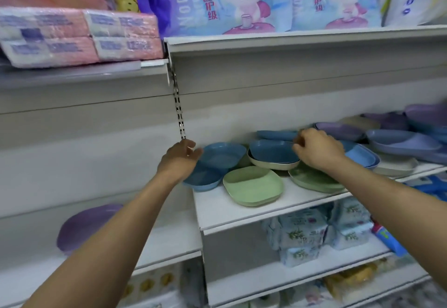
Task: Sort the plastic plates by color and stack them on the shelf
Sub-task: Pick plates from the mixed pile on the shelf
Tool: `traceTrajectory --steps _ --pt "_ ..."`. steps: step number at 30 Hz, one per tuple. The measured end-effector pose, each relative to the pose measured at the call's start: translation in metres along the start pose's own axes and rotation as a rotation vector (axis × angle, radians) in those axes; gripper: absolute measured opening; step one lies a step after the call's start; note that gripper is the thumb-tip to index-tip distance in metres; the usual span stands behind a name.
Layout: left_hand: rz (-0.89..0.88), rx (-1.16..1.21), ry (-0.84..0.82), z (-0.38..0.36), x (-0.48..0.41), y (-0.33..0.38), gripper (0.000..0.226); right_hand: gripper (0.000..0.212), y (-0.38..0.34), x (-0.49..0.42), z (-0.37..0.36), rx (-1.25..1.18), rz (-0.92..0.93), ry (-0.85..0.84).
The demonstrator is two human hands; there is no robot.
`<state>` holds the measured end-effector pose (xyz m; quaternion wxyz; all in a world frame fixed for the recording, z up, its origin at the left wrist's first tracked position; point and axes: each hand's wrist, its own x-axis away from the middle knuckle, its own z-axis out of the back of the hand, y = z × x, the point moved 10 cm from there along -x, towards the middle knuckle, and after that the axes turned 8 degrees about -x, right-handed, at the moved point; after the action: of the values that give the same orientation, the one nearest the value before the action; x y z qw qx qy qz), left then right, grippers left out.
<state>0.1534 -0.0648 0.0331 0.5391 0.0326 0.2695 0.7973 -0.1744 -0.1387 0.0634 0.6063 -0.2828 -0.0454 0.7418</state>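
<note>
A big white shelf (242,208) holds the plastic plates. On the board above it stand 2 big purple bags (217,0). Pink packs (72,37) lie to their left. Flowery blue packs (302,235) sit on the board below.

The plates are mixed up in the middle of the shelf: blue, green and cream ones. The purple plates (338,130) are at the back on the right. A lone purple plate (82,225) lies on the lower board to the left. A green plate (252,185) lies at the front, apart from both hands.

The left hand (180,160) is loose and a bit spread. Its fingertips touch the rim of the left blue plate (223,155), which leans on a lower blue plate (202,179).

The right hand (316,148) has curled fingers at the right rim of the middle blue plate (272,151). That plate sits in a cream plate (271,165). I cannot tell if the hand pinches the rim.
</note>
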Motion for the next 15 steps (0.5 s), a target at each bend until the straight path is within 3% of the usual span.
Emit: traceTrajectory --steps 8,12,15 --pt "0.008 -0.254 -0.116 -0.035 -0.060 -0.007 0.046 0.044 0.016 -0.038 -0.024 0.381 -0.165 -0.150" --pt "0.014 -0.312 -0.138 -0.044 -0.071 -0.004 0.047 0.045 0.019 -0.044 -0.035 0.493 -0.213 -0.221" --pt "0.022 -0.318 -0.141 -0.047 -0.075 -0.004 0.034 0.039 0.020 -0.048 -0.039 0.484 -0.228 -0.240"
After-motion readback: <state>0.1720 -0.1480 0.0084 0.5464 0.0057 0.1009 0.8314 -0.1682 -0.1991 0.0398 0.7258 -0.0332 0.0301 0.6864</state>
